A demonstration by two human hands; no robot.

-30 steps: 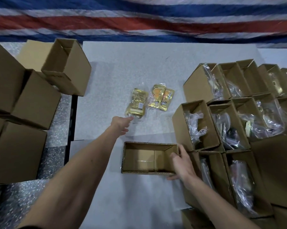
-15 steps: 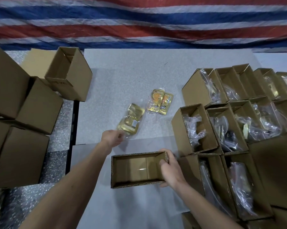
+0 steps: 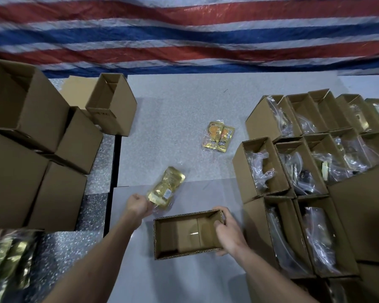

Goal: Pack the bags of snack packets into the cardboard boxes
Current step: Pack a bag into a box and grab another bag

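A clear plastic bag of gold snack packets is gripped at its near end by the left hand, whose fingers are curled tight round the plastic; the bag is tilted, its far end pointing up and to the right, just beyond the far left corner of the open cardboard box. The packets inside are seen as shiny gold foil with a small pale label. The box is shown empty, its brown walls and corrugated rim exposed, and its right wall is clasped by the right hand, thumb inside and fingers outside. A second bag, with orange and gold packets, is left lying farther off on the grey worktop. Filled boxes are ranked on the right, empty ones stacked on the left.
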